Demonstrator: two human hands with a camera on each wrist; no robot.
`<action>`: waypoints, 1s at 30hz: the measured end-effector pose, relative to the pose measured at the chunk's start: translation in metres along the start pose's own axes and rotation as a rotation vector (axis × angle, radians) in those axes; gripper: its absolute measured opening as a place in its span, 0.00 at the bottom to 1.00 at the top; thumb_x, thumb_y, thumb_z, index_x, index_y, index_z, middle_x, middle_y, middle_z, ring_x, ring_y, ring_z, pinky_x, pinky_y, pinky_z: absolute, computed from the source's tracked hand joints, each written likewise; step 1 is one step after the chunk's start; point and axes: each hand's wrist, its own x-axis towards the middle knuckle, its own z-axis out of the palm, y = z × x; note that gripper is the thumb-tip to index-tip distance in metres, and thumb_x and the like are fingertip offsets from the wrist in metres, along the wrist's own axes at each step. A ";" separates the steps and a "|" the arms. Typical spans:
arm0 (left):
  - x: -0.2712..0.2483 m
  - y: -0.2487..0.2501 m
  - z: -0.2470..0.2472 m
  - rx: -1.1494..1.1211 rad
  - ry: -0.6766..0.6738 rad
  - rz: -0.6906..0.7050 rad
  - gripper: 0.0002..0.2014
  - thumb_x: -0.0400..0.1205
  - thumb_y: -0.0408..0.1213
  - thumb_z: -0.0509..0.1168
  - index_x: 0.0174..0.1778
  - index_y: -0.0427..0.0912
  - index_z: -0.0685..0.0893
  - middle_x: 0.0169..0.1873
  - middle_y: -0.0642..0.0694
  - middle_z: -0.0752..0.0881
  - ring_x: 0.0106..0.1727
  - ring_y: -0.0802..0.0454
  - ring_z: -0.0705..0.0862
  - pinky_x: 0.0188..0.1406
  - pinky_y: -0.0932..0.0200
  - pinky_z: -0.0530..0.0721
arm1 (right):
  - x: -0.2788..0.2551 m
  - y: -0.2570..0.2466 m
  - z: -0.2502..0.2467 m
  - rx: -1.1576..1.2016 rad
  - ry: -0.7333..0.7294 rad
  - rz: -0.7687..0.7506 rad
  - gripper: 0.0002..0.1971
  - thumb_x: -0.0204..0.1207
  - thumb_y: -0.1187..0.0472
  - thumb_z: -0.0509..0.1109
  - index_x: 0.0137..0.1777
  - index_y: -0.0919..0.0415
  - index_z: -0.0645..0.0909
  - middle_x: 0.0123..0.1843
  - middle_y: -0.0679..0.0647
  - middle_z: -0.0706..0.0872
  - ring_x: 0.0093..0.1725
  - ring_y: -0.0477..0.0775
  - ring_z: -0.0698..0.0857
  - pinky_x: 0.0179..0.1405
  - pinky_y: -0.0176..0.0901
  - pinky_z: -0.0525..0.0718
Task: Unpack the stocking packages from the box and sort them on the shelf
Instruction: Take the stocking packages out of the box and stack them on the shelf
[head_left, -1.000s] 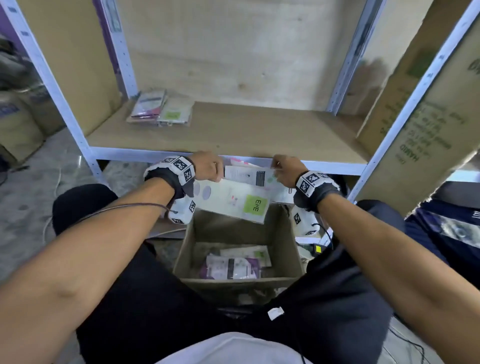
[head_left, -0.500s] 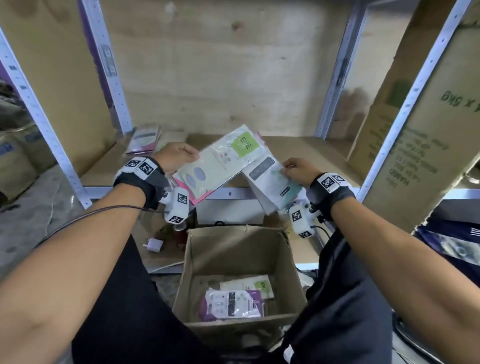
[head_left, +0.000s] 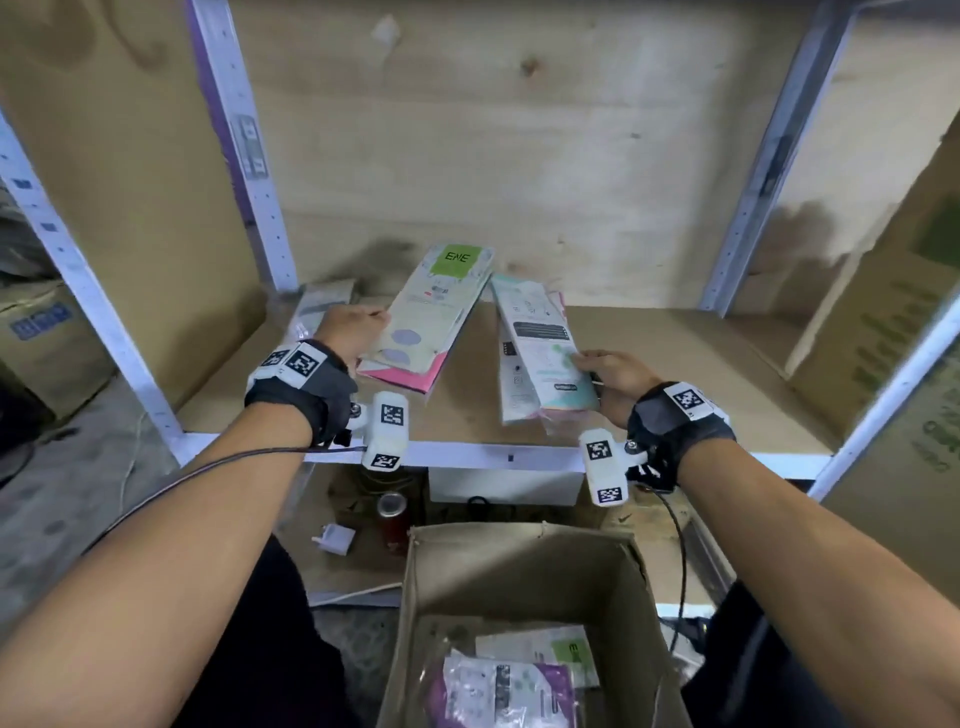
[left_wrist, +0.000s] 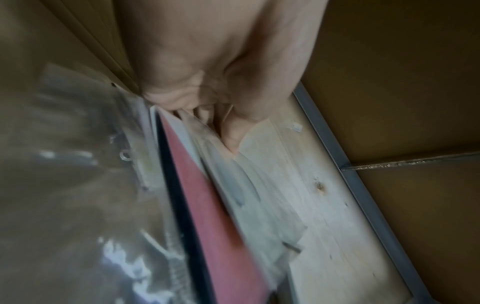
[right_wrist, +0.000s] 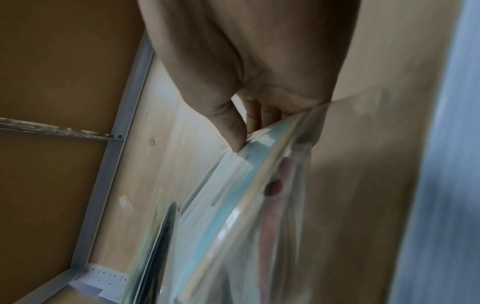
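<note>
Partly blurred packages, hands gripping

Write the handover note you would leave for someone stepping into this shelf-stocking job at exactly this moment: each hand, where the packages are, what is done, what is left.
Left hand: grips a bundle of packages, the green-label package on top, over the left of the shelf board.
Right hand: pinches a second bundle, the mint package on top, over the middle of the shelf board.
Already shelved: a small pile at the back left corner.
Still in the cardboard box: at least a purple package and another with a green label.
Left to do: set down both bundles by kind, then empty the cardboard box.
</note>
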 end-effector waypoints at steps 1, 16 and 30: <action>0.010 -0.003 -0.004 -0.002 0.019 -0.009 0.17 0.85 0.31 0.64 0.70 0.32 0.81 0.71 0.32 0.82 0.73 0.34 0.79 0.71 0.46 0.78 | 0.009 -0.002 0.006 0.004 -0.012 0.018 0.06 0.83 0.68 0.66 0.56 0.68 0.80 0.48 0.62 0.85 0.43 0.59 0.85 0.53 0.58 0.85; 0.145 -0.065 -0.097 0.113 0.213 -0.187 0.21 0.88 0.34 0.59 0.78 0.36 0.75 0.76 0.36 0.77 0.77 0.38 0.76 0.40 0.68 0.74 | 0.133 -0.012 0.130 0.008 -0.139 0.128 0.18 0.85 0.70 0.61 0.72 0.78 0.73 0.49 0.64 0.85 0.43 0.61 0.84 0.32 0.46 0.89; 0.186 -0.108 -0.116 0.048 0.340 -0.246 0.18 0.84 0.34 0.64 0.70 0.34 0.82 0.69 0.32 0.83 0.71 0.34 0.81 0.68 0.46 0.81 | 0.208 0.012 0.213 -0.016 -0.082 0.029 0.17 0.75 0.66 0.77 0.57 0.69 0.74 0.57 0.67 0.85 0.57 0.68 0.88 0.60 0.65 0.86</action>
